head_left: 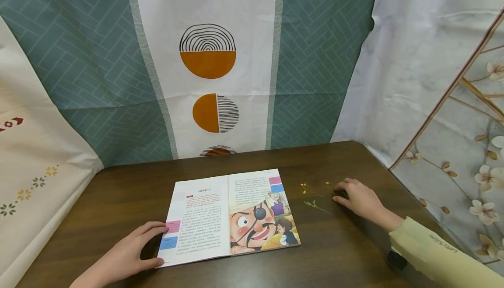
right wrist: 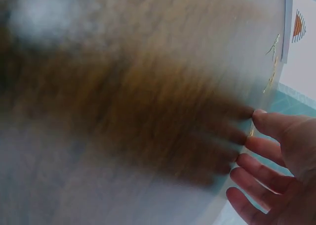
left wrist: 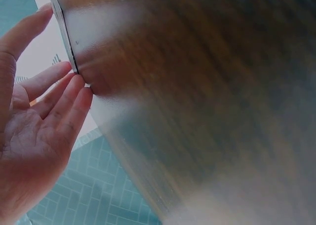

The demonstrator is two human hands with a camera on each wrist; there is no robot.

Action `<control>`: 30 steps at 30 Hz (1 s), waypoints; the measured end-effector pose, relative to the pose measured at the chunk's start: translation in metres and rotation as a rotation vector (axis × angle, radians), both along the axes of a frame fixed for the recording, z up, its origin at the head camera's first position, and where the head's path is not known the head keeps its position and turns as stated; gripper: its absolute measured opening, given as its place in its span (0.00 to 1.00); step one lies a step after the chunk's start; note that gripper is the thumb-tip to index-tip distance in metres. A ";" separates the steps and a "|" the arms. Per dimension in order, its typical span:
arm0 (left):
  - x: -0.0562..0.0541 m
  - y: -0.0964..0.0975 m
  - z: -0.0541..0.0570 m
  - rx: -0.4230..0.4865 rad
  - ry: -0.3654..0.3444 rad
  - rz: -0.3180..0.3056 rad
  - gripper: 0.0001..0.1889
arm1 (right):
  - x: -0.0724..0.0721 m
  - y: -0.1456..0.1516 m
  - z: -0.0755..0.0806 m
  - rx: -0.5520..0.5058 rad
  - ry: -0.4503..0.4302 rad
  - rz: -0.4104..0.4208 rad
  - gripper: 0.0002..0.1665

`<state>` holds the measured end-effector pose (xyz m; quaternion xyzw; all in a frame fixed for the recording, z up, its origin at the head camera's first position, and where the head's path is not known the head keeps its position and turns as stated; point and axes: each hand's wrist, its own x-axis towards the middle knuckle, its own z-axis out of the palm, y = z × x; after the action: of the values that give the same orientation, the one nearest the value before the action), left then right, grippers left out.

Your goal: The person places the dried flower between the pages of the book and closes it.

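While the picture book (head_left: 229, 218) lay spread flat on the brown table (head_left: 354, 244), a yellow sprig (head_left: 309, 188) and a green sprig (head_left: 313, 204) rested near it, at about 3 o'clock from its middle. A little yellow bloom (head_left: 327, 183) sat farther out that way, right by the fingertips of the right hand (head_left: 361, 200). That hand looked loose, with its thumb apart from its fingers, and it was hard to tell if it touched the stem. The left hand (head_left: 131, 245), at 8 o'clock, had its fingers nearly straight at the left edge of the book, with its thumb spread wide.

The sprigs looked light as a feather, thin and easy to snap, so a soft pinch on the stem seemed best, not on the petals. They lay so flat that fingers might slip past. The book seemed heavier, with smooth, bendy pages, best held at its 9 or 3 o'clock edge.
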<state>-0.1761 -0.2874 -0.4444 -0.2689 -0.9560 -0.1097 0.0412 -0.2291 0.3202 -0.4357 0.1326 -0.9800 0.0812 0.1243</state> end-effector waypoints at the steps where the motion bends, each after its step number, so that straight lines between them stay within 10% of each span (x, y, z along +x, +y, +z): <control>1: 0.000 0.000 0.000 0.000 0.000 0.000 0.39 | 0.000 0.000 0.000 0.000 0.000 0.003 0.15; 30: 0.002 0.002 0.002 -0.016 -0.040 0.013 0.39 | -0.019 0.009 0.001 0.027 0.023 0.010 0.07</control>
<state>-0.1745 -0.2859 -0.4423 -0.2608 -0.9592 -0.1070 0.0208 -0.2484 0.3297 -0.4342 0.1402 -0.9788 0.0672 0.1333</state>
